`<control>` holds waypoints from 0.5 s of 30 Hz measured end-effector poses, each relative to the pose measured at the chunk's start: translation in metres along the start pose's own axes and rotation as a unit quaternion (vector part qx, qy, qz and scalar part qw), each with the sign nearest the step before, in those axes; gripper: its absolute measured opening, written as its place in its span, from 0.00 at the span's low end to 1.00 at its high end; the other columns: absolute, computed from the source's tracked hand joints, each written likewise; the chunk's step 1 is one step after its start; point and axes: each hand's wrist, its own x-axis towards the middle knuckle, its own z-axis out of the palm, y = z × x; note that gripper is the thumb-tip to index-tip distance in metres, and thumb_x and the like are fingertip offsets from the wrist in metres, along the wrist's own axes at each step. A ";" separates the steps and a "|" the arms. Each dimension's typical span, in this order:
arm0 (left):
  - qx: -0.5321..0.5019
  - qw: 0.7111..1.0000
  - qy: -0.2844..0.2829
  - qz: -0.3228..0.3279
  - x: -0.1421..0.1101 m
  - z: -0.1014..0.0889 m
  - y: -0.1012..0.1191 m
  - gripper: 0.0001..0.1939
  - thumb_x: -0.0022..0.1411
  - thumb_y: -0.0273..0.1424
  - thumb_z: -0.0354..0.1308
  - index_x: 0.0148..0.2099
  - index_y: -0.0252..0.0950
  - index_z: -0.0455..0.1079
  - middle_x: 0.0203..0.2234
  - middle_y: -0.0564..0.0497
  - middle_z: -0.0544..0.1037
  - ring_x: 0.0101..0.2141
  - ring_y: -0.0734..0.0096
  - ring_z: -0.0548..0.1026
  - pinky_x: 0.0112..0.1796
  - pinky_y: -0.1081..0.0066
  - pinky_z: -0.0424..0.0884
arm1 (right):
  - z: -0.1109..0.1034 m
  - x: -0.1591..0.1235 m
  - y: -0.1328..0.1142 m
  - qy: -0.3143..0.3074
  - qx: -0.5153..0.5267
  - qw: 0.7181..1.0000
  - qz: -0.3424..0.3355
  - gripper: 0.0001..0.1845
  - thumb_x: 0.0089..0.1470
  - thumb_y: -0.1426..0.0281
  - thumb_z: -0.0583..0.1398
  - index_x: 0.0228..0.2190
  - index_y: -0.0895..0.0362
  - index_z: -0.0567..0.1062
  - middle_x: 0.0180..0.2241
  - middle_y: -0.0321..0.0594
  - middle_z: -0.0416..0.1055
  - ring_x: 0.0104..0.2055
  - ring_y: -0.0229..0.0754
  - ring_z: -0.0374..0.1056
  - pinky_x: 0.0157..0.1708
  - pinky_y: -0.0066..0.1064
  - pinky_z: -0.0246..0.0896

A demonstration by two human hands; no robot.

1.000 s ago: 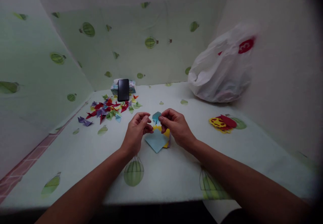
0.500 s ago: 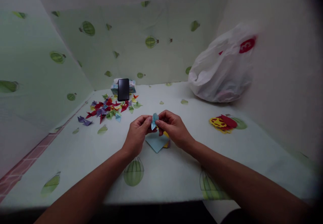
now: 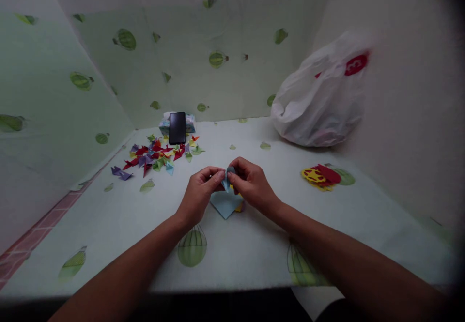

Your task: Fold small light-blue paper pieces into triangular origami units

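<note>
Between my two hands, over the middle of the table, is a small folded piece of light blue origami paper (image 3: 226, 182). My left hand (image 3: 201, 190) pinches its left side between thumb and fingers. From the other side, my right hand (image 3: 250, 182) grips it the same way, its thumb on the near face. Parts of the folded paper are hidden behind my fingers. Just below lies a flat stack of square paper sheets (image 3: 225, 207), light blue on top, with yellow showing at its right edge.
Many-coloured folded paper cranes (image 3: 158, 156) lie heaped at the back left. Behind them a black phone (image 3: 178, 128) leans on a tissue box (image 3: 190, 123). A white plastic bag (image 3: 316, 104) stands back right, with red and yellow cut-out shapes (image 3: 321, 176) in front of it on the tablecloth (image 3: 145, 244).
The folded blue paper has turned and shifted slightly right and down between my fingers. My left hand has moved a little to the right with it.
</note>
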 end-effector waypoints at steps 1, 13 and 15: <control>0.005 1.000 -0.002 0.001 0.000 0.000 0.000 0.14 0.57 0.39 0.66 0.38 0.32 0.77 0.32 0.49 0.77 0.32 0.72 0.72 0.39 0.69 0.71 | 0.000 0.000 0.000 0.004 -0.014 1.000 -0.002 0.05 0.53 0.68 0.59 0.28 0.56 0.69 0.22 0.32 0.65 0.23 0.35 0.61 0.23 0.28 0.55; 0.045 0.999 -0.009 0.023 0.000 0.000 0.007 0.12 0.53 0.32 0.67 0.39 0.32 0.76 0.31 0.49 0.78 0.32 0.71 0.74 0.38 0.69 0.70 | -0.001 -0.003 -0.003 0.011 -0.058 0.998 -0.023 0.04 0.53 0.72 0.57 0.26 0.55 0.68 0.20 0.32 0.67 0.22 0.35 0.60 0.24 0.28 0.53; 0.054 0.998 -0.005 0.027 0.001 -0.001 0.006 0.11 0.53 0.31 0.67 0.40 0.33 0.75 0.32 0.50 0.78 0.32 0.71 0.75 0.39 0.68 0.71 | -0.001 -0.004 -0.004 0.012 -0.073 0.997 -0.036 0.04 0.52 0.73 0.57 0.26 0.55 0.68 0.19 0.31 0.65 0.22 0.34 0.59 0.24 0.28 0.52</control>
